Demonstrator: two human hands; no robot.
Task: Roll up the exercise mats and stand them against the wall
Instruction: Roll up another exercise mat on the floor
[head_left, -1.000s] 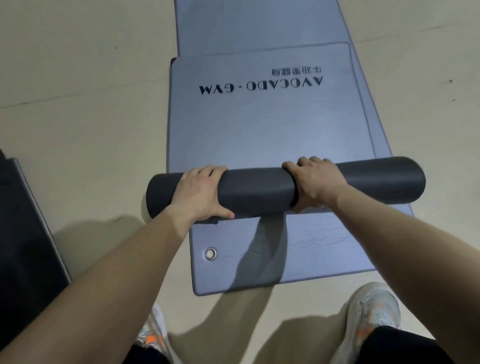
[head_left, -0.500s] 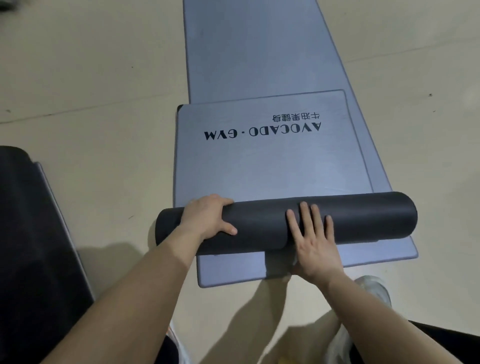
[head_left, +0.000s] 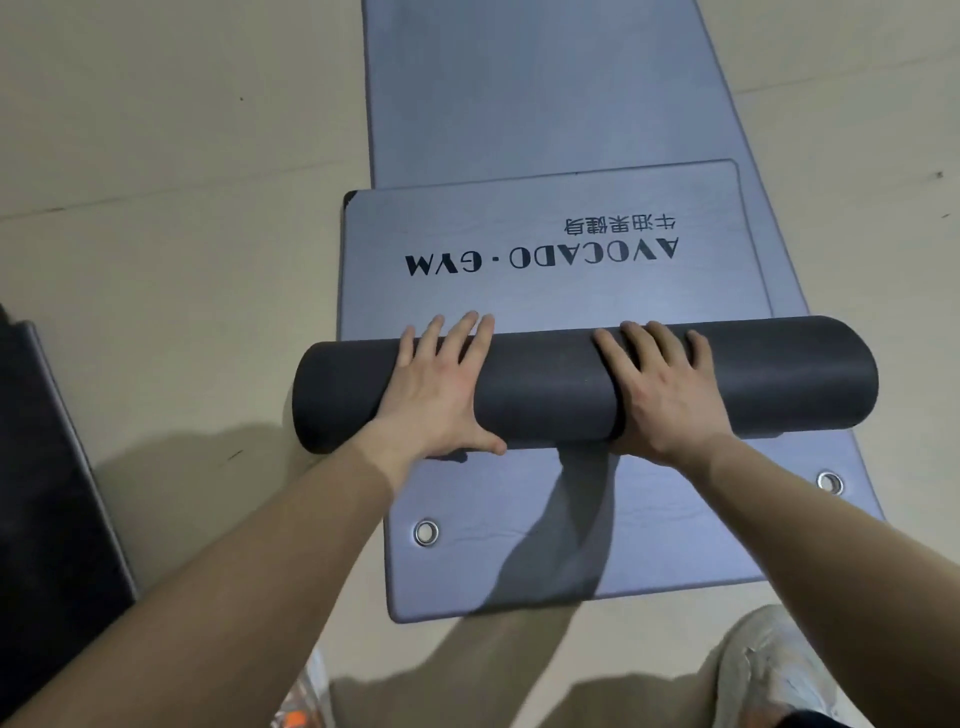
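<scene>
Head view: a dark grey rolled foam mat (head_left: 545, 395) lies crosswise on a flat blue-grey exercise mat (head_left: 441, 223) printed AVOCADO·GYM, on the beige floor (head_left: 156, 208). The left hand (head_left: 436, 387) and right hand (head_left: 662, 397) press flat on the roll's top, with the fingers straight and slightly spread.

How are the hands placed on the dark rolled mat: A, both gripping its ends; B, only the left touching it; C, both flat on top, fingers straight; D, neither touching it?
C: the left hand and the right hand both lie flat across the rolled mat, fingers straight.
</scene>
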